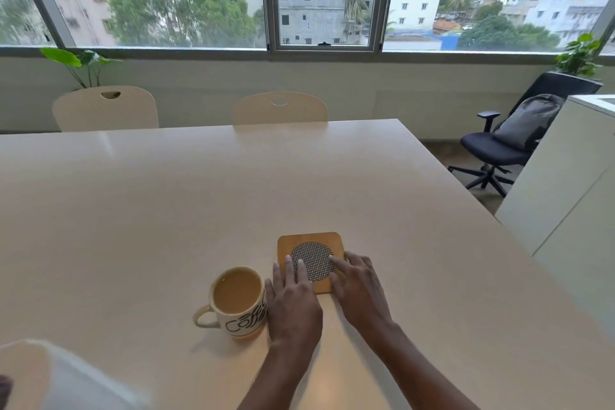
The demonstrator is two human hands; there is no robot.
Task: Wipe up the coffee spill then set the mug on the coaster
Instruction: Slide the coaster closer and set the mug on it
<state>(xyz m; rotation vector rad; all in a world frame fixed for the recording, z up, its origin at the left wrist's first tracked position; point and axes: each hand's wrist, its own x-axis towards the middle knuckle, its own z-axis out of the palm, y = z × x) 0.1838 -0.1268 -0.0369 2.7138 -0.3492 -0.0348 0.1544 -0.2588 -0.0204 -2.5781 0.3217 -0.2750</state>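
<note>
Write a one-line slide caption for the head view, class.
Both hands, left hand and right hand, rest flat on the wooden coaster, with the full coffee mug beside it on the table.

The pale, glossy table [199, 193] lies bare beyond the square wooden coaster with a round woven inset [307, 260]. Both hands' fingers [301, 271] cover the coaster's near half. The cream ceramic mug of milky coffee [238, 303] stands just left, touching the left hand [293, 306].
</note>
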